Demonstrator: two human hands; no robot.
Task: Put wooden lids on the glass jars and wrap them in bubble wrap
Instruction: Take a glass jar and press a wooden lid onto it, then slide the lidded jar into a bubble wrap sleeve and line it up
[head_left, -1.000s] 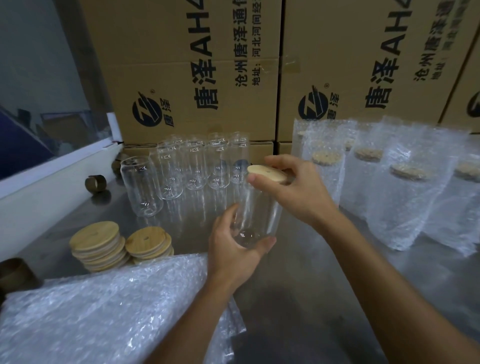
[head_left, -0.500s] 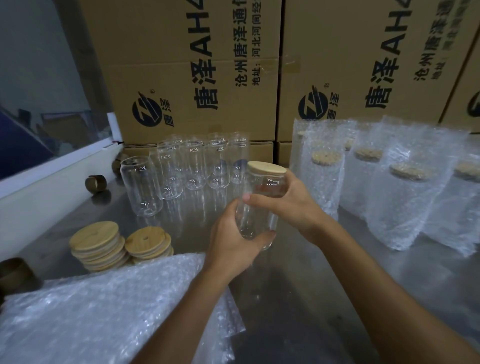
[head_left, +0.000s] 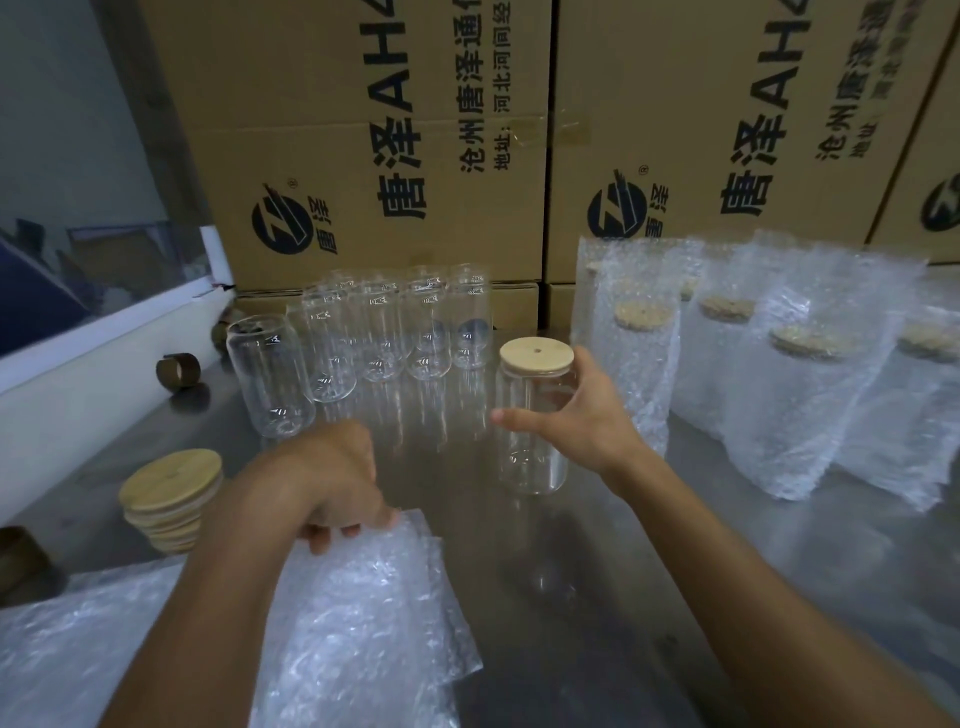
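Observation:
My right hand (head_left: 582, 415) grips a clear glass jar (head_left: 530, 467) capped with a round wooden lid (head_left: 536, 354), held upright just above the steel table (head_left: 649, 571). My left hand (head_left: 332, 478) pinches the top edge of a bubble wrap sheet (head_left: 363, 613) from the pile at the near left. A stack of wooden lids (head_left: 169, 496) lies left of my left wrist; part of it is hidden by my arm. Several open glass jars (head_left: 374, 332) stand in a cluster at the back.
Several jars wrapped in bubble wrap (head_left: 779, 374) stand at the right. Printed cardboard boxes (head_left: 374, 135) wall off the back. A brown tape core (head_left: 179, 370) lies by the white ledge (head_left: 78, 374) at the left, another (head_left: 21, 558) at the near left edge.
My left hand let go of the jar and dropped to the bubble wrap, pinching a sheet. My right hand shifted from pressing the lid to gripping the jar's side.

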